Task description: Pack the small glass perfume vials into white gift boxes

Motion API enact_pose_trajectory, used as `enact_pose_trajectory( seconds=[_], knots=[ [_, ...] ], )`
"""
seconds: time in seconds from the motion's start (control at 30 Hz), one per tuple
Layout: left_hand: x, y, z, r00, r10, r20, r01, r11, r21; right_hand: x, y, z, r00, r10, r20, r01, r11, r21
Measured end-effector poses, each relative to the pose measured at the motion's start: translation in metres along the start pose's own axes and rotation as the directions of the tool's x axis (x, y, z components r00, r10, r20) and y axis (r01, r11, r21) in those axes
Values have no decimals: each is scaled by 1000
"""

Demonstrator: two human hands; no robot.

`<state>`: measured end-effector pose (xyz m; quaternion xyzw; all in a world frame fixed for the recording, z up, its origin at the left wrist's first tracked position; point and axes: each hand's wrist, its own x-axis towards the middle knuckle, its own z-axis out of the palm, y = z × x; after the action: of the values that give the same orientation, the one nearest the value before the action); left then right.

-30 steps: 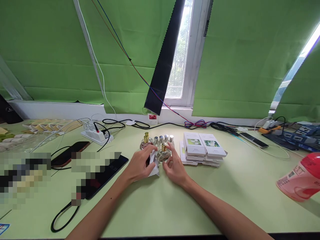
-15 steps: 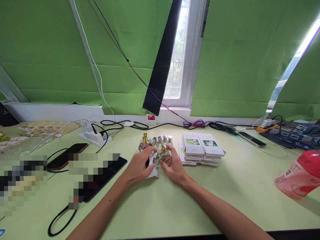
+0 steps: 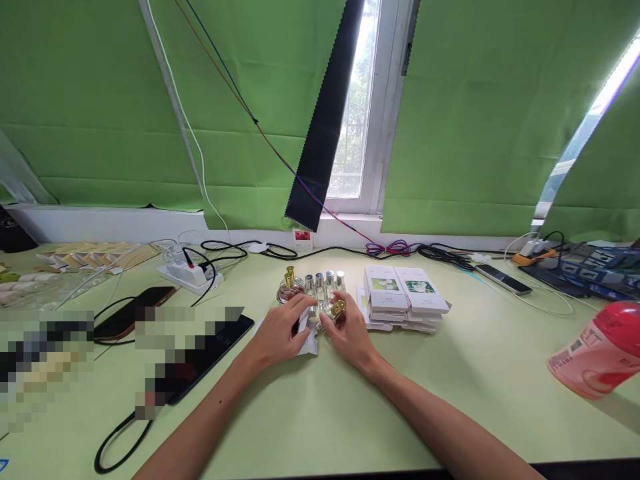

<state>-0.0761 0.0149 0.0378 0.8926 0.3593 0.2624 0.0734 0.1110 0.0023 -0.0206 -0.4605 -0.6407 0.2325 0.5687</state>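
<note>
Gold-capped bottle (image 3: pixel 331 314) tilts in the right hand (image 3: pixel 353 333), its grip pinching the glass above the worktop (image 3: pixel 325 413), just beside the white carton (image 3: pixel 309 341) that the left hand (image 3: pixel 279 333) clasps. A loose pinch could let the smooth glass slip or knock the upright silver-capped bottles (image 3: pixel 320 288) close behind, and squeezing too hard could crush the thin carton. Whether this carton or the stacked boxes (image 3: pixel 400 298) contain anything, I cannot tell.

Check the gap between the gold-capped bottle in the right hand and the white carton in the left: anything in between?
Nothing visible. The right hand holds the gold-capped bottle tilted, lower end toward the white carton in the left hand; the silver-capped bottles stand behind, not between. Part of both is hidden.
</note>
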Motion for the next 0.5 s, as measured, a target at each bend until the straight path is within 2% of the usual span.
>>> enact_pose_trajectory(
  seconds=[0.33, 0.5],
  knots=[
    [1, -1, 7, 1000, -10, 12, 9, 997, 78, 0, -7, -1, 999, 3, -43, -4, 999, -45],
    [1, -1, 9, 1000, -11, 8, 11, 998, 58, -1, -10, -2, 996, -16, -84, 7, 993, -116]
  ],
)
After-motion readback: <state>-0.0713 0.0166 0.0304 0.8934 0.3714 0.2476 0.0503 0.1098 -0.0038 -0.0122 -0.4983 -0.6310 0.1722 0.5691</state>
